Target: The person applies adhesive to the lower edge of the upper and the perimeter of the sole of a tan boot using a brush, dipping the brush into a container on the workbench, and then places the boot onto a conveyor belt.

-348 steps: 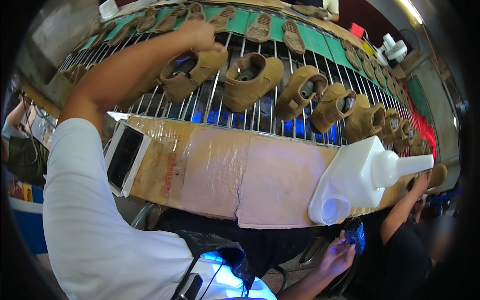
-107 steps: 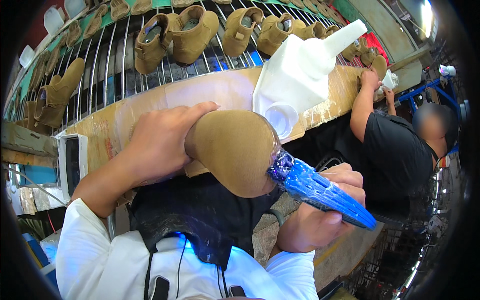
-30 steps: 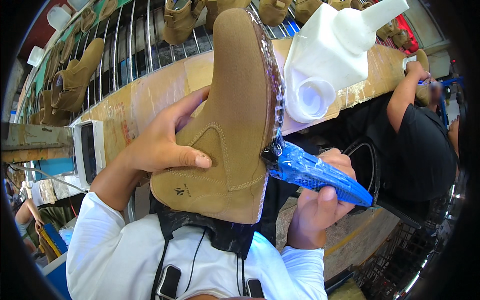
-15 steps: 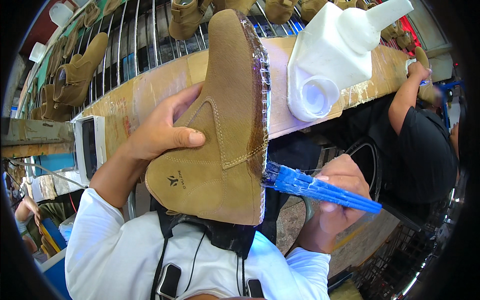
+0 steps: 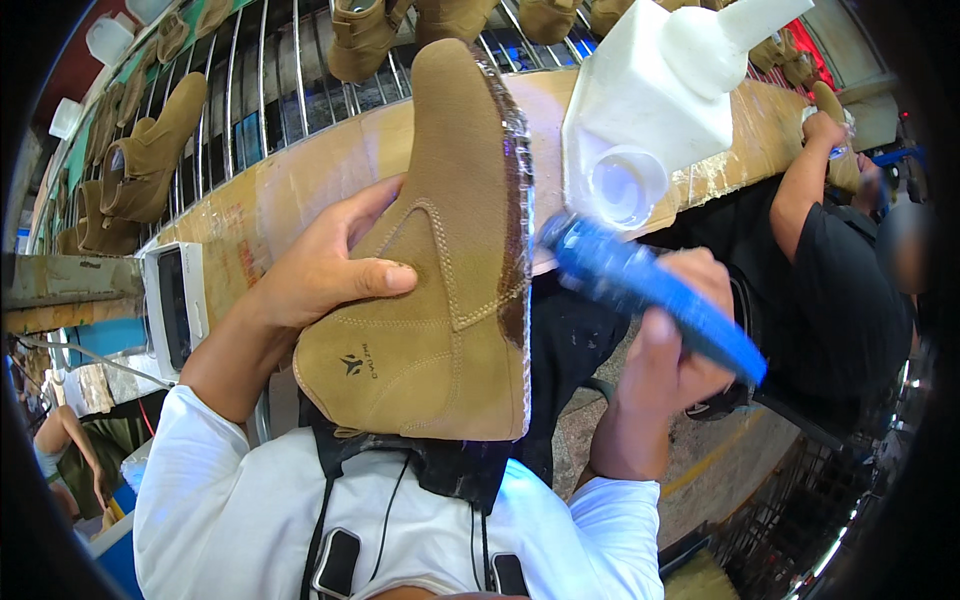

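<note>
Tan ankle boot (image 5: 440, 290) is sitting in the left hand's (image 5: 325, 265) pinching grip by the table's (image 5: 330, 180) near edge; the right hand (image 5: 675, 335), pinching a blue brush (image 5: 640, 275), is now lifting it clear, leaving the heel-end edge without the dark coat (image 5: 518, 170).

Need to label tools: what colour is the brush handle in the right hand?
Blue. The brush handle shows best in the head view, though blurred.

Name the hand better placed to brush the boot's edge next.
Likely the right hand: it holds the brush, its tip close to the edge. The left hand is taken up holding the boot.
</note>
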Action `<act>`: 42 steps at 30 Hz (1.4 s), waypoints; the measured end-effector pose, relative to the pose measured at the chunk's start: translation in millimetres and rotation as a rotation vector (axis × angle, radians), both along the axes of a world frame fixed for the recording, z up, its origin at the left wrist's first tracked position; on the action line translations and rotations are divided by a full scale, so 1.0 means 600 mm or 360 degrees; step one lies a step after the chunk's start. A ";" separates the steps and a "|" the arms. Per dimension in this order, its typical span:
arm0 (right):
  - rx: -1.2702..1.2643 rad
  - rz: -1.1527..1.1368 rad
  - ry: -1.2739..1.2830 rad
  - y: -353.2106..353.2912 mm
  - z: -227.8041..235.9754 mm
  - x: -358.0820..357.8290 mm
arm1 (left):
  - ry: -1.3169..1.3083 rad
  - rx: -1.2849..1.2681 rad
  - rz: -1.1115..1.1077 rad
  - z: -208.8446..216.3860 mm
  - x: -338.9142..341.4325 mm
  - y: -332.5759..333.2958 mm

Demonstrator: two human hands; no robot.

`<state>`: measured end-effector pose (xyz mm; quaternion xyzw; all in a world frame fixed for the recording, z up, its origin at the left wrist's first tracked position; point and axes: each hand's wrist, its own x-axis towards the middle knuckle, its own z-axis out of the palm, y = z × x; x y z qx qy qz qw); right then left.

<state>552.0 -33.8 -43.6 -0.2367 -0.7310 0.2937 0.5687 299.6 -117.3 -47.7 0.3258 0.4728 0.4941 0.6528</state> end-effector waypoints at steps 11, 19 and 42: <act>0.0314 -0.0424 -0.1180 0.127 -0.079 0.056 | 0.0021 -0.0154 0.0117 -0.019 -0.012 0.003; -0.0955 -0.0366 -0.0047 0.056 -0.094 0.069 | -0.0067 -0.0205 0.0215 -0.023 -0.018 -0.001; -0.0846 0.0308 0.0220 -0.021 0.007 0.023 | -0.0208 -0.0171 0.0195 -0.034 -0.017 -0.002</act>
